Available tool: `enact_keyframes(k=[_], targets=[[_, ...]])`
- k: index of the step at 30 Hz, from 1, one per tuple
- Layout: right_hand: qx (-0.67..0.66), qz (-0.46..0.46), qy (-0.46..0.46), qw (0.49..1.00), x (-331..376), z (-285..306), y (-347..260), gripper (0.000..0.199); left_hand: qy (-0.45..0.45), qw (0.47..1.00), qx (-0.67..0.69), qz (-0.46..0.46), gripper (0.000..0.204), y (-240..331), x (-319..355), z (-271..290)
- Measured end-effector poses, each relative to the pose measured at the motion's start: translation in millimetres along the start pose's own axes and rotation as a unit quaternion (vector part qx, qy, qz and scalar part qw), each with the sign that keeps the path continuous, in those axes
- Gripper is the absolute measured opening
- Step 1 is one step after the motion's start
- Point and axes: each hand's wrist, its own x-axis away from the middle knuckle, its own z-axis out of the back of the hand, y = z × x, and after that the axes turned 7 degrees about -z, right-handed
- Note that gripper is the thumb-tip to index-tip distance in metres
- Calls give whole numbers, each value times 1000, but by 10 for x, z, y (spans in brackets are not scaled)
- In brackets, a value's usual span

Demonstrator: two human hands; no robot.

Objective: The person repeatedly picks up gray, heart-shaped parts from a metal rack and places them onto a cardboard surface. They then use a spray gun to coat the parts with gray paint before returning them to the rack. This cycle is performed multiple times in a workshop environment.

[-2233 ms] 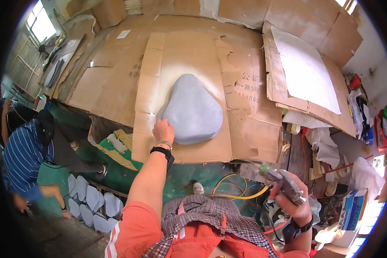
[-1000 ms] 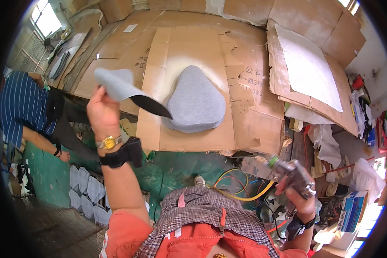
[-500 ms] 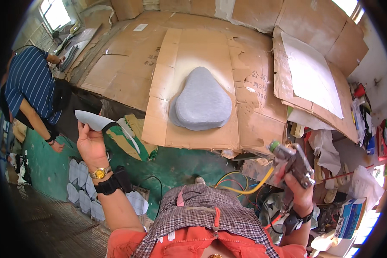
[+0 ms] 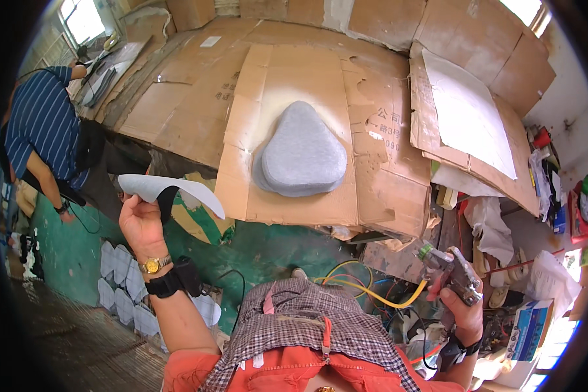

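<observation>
My left hand [image 4: 142, 225], with a gold watch on its wrist, is closed on the edge of a thin, pale grey curved sheet [image 4: 170, 186] with a dark underside, held up left of the bench. In my right hand [image 4: 462, 304] is a metal spray gun [image 4: 452, 273], with a yellow hose [image 4: 398, 302] attached; the gun hangs off the bench's front edge at the right. Between the hands, on a cardboard panel [image 4: 242, 189], lies a stack of rounded triangular grey pieces [image 4: 304, 153]. Pale overspray rings the stack, which neither hand touches.
Flattened cardboard [image 4: 189, 111] covers the bench. A white sheet on cardboard [image 4: 467, 108] lies at the right. Similar grey pieces [image 4: 125, 287] rest low on the left. A co-worker in a striped shirt [image 4: 46, 117] stands at the far left. Hoses [image 4: 346, 277] trail over the green floor.
The sheet in my left hand has swung out to the right, showing more of its length. My right hand with the spray gun has moved slightly down and right. The co-worker's arms have shifted.
</observation>
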Motion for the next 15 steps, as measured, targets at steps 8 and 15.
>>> enact_keyframes(k=[8,15], targets=[[-21,68,-13,997,-171,-29,44,67,31,999,-28,-1,44,-112,153,-220],[-3,41,27,999,-250,-76,38,60,-7,999,-47,-7,43,-79,106,-35]])
